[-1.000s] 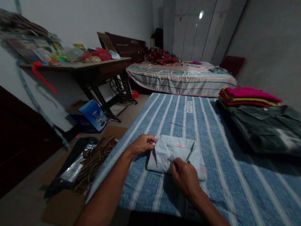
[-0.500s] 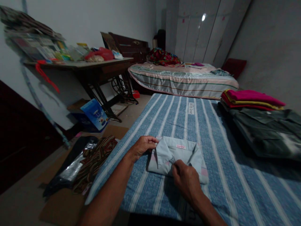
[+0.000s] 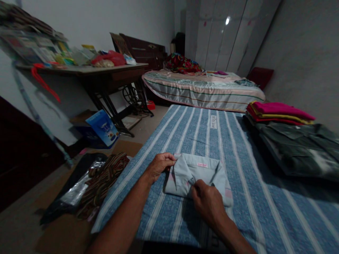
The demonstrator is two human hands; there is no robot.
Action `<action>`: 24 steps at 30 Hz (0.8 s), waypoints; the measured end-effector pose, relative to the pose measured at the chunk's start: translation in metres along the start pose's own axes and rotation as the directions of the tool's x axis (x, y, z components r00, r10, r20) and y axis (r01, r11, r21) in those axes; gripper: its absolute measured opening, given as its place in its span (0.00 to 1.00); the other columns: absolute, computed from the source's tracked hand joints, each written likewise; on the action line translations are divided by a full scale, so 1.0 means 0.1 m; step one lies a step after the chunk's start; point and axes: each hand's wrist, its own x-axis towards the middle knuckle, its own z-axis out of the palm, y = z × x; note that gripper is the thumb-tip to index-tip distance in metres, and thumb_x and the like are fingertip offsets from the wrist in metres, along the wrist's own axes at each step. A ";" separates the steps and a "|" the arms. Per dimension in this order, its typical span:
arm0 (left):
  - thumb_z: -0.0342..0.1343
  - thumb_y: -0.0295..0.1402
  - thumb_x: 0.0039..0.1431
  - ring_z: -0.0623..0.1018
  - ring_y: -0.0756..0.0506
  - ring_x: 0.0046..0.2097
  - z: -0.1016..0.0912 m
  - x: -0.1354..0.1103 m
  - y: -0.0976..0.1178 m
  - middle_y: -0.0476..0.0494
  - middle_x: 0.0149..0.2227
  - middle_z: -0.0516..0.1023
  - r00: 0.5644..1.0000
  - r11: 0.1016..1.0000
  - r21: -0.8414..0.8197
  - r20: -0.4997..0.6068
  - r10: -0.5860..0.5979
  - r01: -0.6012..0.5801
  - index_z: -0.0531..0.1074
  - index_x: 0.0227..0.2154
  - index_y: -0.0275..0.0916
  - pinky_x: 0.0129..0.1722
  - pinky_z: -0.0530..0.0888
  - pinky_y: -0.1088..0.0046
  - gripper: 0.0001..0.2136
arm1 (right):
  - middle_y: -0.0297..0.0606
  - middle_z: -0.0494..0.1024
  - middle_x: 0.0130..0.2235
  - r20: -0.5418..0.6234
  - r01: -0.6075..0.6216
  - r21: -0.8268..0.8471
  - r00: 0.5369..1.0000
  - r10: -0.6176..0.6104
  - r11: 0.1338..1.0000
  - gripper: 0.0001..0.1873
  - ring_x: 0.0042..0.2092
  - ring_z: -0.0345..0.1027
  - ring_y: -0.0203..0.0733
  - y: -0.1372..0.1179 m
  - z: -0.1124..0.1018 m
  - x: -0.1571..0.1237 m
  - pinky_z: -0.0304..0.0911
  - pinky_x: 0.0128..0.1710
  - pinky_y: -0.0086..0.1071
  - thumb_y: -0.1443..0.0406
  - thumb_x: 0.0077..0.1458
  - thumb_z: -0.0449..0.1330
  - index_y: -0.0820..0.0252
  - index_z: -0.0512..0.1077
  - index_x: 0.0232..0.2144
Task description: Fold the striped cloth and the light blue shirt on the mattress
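A folded pale grey-blue shirt (image 3: 202,173) lies collar up on a blue striped cloth (image 3: 197,135). Its collar points face me, and a small label with pink lettering shows inside the neck. My left hand (image 3: 160,165) pinches the shirt at the collar's far left corner. Closed at the front of the collar, my right hand (image 3: 208,199) grips the fabric near the neck opening between thumb and curled fingers. The palm side of the right hand is hidden.
Folded clothes in pink, yellow and red (image 3: 282,111) sit at the right beside a dark green folded garment (image 3: 296,148). A sewing table (image 3: 79,70) stands left, above a blue box (image 3: 103,128). Striped fabric (image 3: 106,180) lies on the floor. A bed (image 3: 201,88) is behind.
The view has shifted slightly, so everything sits a little further left. Both hands keep the same hold on the shirt, which looks unchanged.
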 end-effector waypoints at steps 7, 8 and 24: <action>0.61 0.34 0.36 0.67 0.53 0.20 0.06 -0.01 0.05 0.54 0.18 0.71 0.996 0.995 0.097 -0.077 0.045 -0.037 0.70 0.24 0.35 0.22 0.62 0.79 0.10 | 0.41 0.78 0.27 -0.022 -0.005 0.015 1.000 0.006 1.000 0.07 0.28 0.72 0.43 -0.10 -0.10 -0.01 0.42 0.24 0.31 0.64 0.57 0.55 0.60 0.71 0.33; 0.61 0.34 0.36 0.69 0.52 0.21 0.06 -0.01 0.06 0.54 0.19 0.72 0.995 0.990 0.131 -0.078 0.062 -0.052 0.71 0.25 0.36 0.23 0.63 0.78 0.11 | 0.41 0.78 0.26 -0.037 0.007 0.049 0.999 -0.005 0.999 0.07 0.27 0.72 0.43 -0.12 -0.12 -0.04 0.43 0.24 0.31 0.64 0.57 0.55 0.60 0.71 0.33; 0.61 0.41 0.35 0.75 0.45 0.28 0.08 0.02 0.10 0.48 0.24 0.77 0.967 0.913 0.402 -0.197 0.164 -0.073 0.73 0.27 0.38 0.27 0.70 0.74 0.14 | 0.30 0.68 0.19 -0.082 -0.246 0.608 0.926 0.368 0.755 0.09 0.22 0.61 0.34 1.18 -0.34 0.20 0.50 0.23 0.25 0.63 0.51 0.56 0.62 0.74 0.27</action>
